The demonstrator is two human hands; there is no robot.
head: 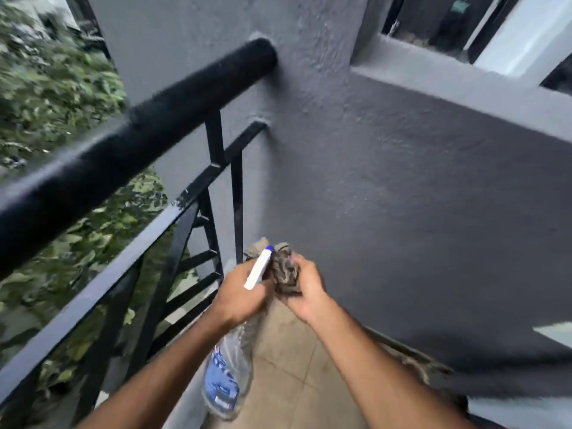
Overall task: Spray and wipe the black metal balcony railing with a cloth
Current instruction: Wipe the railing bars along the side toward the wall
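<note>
Left hand (240,294) grips spray bottle (227,376); right hand (305,289) holds cloth (284,270).

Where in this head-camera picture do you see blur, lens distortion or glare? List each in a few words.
Head view: motion blur smears the foliage and the railing; the left hand on the spray bottle and right hand gripping the cloth are soft; daylight is flat, without hard shadows; the pale panel upper right is washed out.

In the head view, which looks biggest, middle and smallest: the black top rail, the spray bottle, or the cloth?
1. black top rail, helped by being close to the camera.
2. spray bottle.
3. cloth, bunched in the right hand.
</note>
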